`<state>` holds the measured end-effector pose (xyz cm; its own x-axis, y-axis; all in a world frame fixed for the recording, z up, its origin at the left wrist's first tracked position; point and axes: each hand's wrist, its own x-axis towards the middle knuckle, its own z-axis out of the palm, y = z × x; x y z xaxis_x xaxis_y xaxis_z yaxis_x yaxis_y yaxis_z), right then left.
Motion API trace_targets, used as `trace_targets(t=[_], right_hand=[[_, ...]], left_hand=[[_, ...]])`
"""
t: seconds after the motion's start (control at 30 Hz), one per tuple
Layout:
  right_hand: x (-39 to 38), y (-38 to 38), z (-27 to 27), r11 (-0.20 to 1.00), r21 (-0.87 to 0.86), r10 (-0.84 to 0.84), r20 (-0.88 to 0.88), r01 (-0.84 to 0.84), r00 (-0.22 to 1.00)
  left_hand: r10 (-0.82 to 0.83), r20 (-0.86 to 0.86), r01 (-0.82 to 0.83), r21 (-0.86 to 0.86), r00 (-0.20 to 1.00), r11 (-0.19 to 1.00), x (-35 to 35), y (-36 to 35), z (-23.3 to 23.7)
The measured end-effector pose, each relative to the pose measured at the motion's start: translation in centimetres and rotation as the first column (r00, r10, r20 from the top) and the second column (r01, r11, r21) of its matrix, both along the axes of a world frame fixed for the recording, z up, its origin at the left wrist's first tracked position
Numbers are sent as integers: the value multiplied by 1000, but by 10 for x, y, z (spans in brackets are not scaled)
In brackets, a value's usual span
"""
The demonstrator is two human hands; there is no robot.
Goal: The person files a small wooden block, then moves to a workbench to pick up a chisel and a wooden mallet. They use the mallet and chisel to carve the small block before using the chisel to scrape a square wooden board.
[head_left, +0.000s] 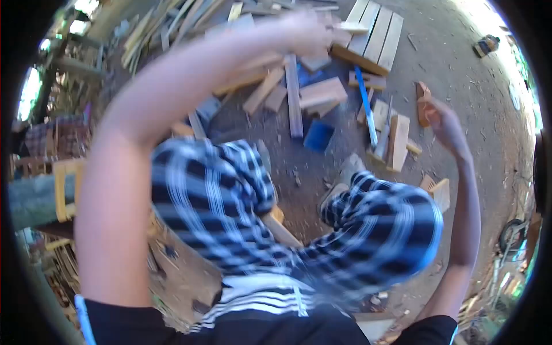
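Head camera, looking down: the person sits or crouches over bare ground (pixel 477 86), with a slatted wooden panel (pixel 375 37) at the far side, taken here as the landmark. The left hand (pixel 305 33) is at the panel's left edge, beside a pale wooden stick (pixel 353 27) that crosses the panel's corner. That hand is smeared by motion, so I cannot tell whether its fingers are clamped on the stick or merely next to it. The right hand (pixel 444 122) is to the right of the panel and nearer the person, its fingers bent at an orange-brown wooden piece (pixel 423 106); whether they grip it or only rest against it is not clear.

Nearer the person than the panel lie a blue strip (pixel 367 106) and a light wooden block (pixel 398 142). To the panel's left and nearer are a long timber (pixel 293 98), a broad plank (pixel 324 94) and a blue square (pixel 319 136). Well left of it is a heap of wooden strips (pixel 178 26).

The step in hand looks like handling separate pieces, one on each side. As a judgement, the next move calls for a sure hold on the orange-brown piece and a steady left hand near the panel.
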<state>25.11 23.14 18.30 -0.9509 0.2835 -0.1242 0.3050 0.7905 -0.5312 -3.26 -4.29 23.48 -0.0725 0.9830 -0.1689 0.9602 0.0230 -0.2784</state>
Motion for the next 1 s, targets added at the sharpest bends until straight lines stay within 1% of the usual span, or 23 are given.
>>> trace_targets(t=[0.03, 0.07, 0.1, 0.13, 0.17, 0.2, 0.23, 0.27, 0.3, 0.33, 0.4, 0.43, 0.5, 0.53, 0.57, 0.63, 0.7, 0.77, 0.8, 0.87, 0.93, 0.97, 1.0], right_hand=[[1, -2, -20, 991, 74, 107, 43, -110, 993], [-2, -9, -26, 987, 10, 158, 121, -160, 980], [-10, -17, -36, 989, 17, 132, 311, -144, 941], [-13, -8, -79, 915, 163, 326, 235, -368, 916], [-35, -25, -70, 883, 175, 367, 323, -436, 872], [-53, -26, -93, 861, 247, 358, 325, -444, 875], [-66, -29, -123, 886, 265, 404, -41, -380, 914], [-85, -44, -127, 931, 179, 341, -115, -319, 933], [-100, -57, -133, 949, 69, 314, -105, -308, 944], [-115, -60, -151, 929, 110, 361, -59, -353, 931], [-133, -60, -177, 925, 27, 381, -70, -380, 922], [-148, -59, -183, 909, -15, 412, -106, -416, 905], [-173, -69, -187, 887, -229, 383, -123, -401, 916], [-177, -78, -187, 915, -98, 387, -71, -392, 919], [-176, -85, -189, 930, -72, 355, -70, -360, 932], [-181, -92, -199, 936, -79, 341, -32, -343, 939], [-176, -95, -192, 958, -178, 237, 49, -225, 970], [-174, -95, -193, 954, -41, 298, 46, -297, 953], [-176, -95, -180, 948, 23, 313, 136, -318, 940], [-168, -99, -142, 939, 101, 300, 229, -329, 926], [-145, -110, -103, 992, -121, 71, 300, -35, 951], [-119, -116, -86, 947, -279, -49, 373, 162, 927], [-92, -125, -59, 909, -352, -138, 251, 223, 958]], left_hand=[[38, -16, -39, -57, 999, 998, 4, 8, -18], [36, 139, -19, -119, 990, 993, -4, 13, -39], [112, 158, -80, -196, 981, 977, 1, 17, -66], [288, 303, -175, -350, 908, 920, 8, 19, -85], [413, 432, -249, -387, 802, 888, 13, 9, -109], [345, 400, -252, -268, 849, 930, 17, -2, -141], [281, 374, -232, -172, 884, 957, 22, -14, -176], [234, 458, -222, -81, 858, 972, 21, -24, -207], [180, 538, -221, 13, 823, 975, 20, -28, -230], [120, 630, -235, 102, 767, 967, 17, -25, -236], [122, 618, -238, 110, 777, 965, 20, -26, -247], [117, 579, -249, 154, 807, 956, 17, -27, -246], [148, 616, -336, 201, 774, 920, 25, -26, -253], [218, 627, -391, 152, 748, 908, 27, -21, -245], [282, 656, -445, 91, 700, 891, 31, -19, -239], [297, 674, -498, 123, 677, 858, 31, -14, -244], [309, 653, -494, 114, 691, 862, 32, -16, -246], [345, 645, -514, 86, 682, 854, 35, -15, -243], [372, 607, -501, 49, 702, 864, 36, -15, -242], [461, 635, -550, -68, 620, 833, 33, -12, -213], [528, 639, -594, -135, 559, 793, 44, -12, -159], [592, 667, -657, -200, 452, 727, 53, -13, -122], [642, 681, -709, -254, 352, 658, 56, -16, -84]])
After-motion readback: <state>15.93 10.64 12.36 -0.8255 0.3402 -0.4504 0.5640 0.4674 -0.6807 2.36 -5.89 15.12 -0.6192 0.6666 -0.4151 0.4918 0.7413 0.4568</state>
